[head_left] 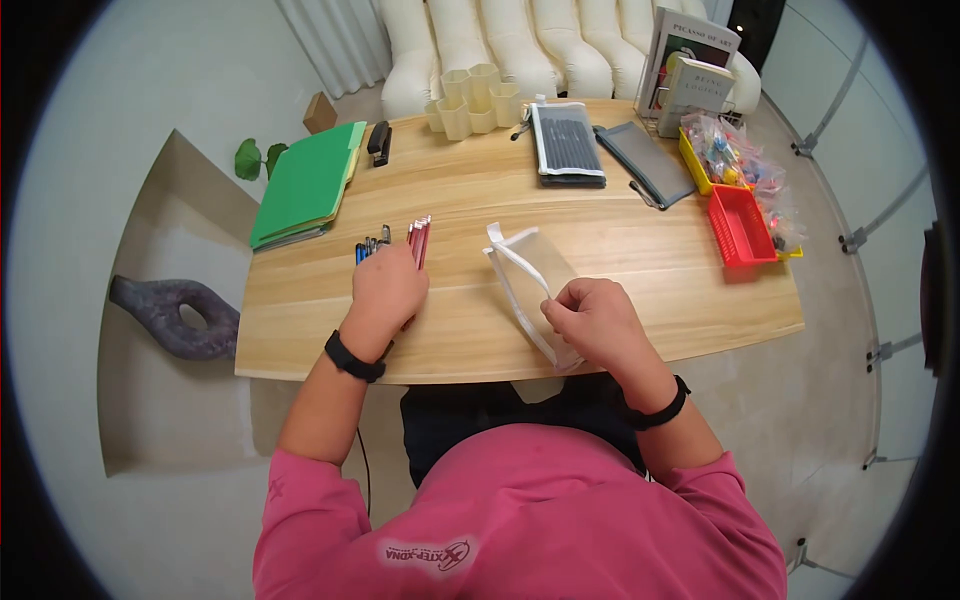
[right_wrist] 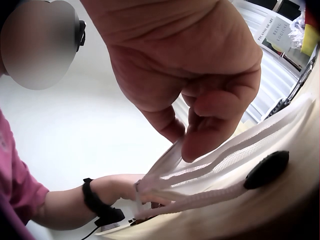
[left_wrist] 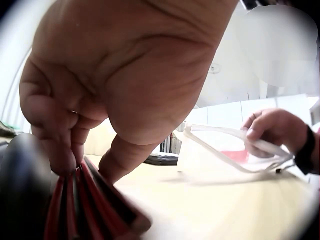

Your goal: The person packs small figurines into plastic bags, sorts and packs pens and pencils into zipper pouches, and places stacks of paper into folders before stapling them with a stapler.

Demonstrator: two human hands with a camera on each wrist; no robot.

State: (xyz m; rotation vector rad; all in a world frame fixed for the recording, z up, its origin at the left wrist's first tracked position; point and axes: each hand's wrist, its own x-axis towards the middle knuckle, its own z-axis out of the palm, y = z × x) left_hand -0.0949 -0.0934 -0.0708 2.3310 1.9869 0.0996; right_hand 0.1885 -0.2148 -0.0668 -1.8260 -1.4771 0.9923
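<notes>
My left hand (head_left: 390, 285) reaches down at the left of the table and pinches several red pens (left_wrist: 90, 200) between thumb and fingers. Beside them lie blue and black pens (head_left: 372, 243), partly covered by the hand. With thumb and fingertips, my right hand (head_left: 600, 320) pinches the edge of a see-through mesh zip pouch (head_left: 530, 270) with white trim. In the right wrist view the pouch's mouth (right_wrist: 215, 165) is spread apart, and a dark oval zip pull (right_wrist: 267, 170) lies along its edge.
Green folders (head_left: 310, 185), a black stapler (head_left: 379, 143) and a cream hexagonal holder (head_left: 474, 103) stand at the back left. Behind lie a filled pouch (head_left: 568, 145) and a flat grey pouch (head_left: 645, 160). Books (head_left: 690, 80), a red basket (head_left: 738, 228) and a yellow basket (head_left: 694, 163) are at right.
</notes>
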